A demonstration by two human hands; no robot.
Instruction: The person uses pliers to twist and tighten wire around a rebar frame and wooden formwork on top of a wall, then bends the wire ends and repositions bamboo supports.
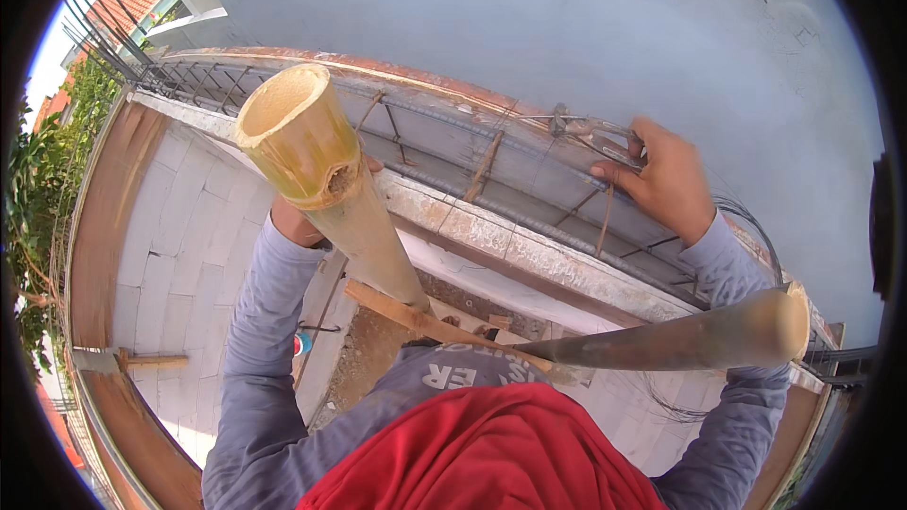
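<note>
My right hand (666, 179) is closed on the handles of a pair of metal pincers (605, 135). Their jaws point left, just above the rebar cage (529, 217) by the grey wall. My left hand (300, 225) wraps around the upright bamboo pole (364, 236) from behind; the pole hides most of its fingers, with a bit of skin showing at the far side. The pole has a hollow cut top and a broken hole below its joint. Thin wire ties and stirrups cross the long bars of the cage, which lies in a trough beside a concrete-crusted board (491, 225).
A second, darker bamboo pole (680, 335) rises at my right forearm. A wooden strip (435, 326) crosses in front of my chest. Loose black wire (756, 227) hangs by the right wrist. Bare rebar ends (104, 38) stick up at the far left, near green leaves (42, 217).
</note>
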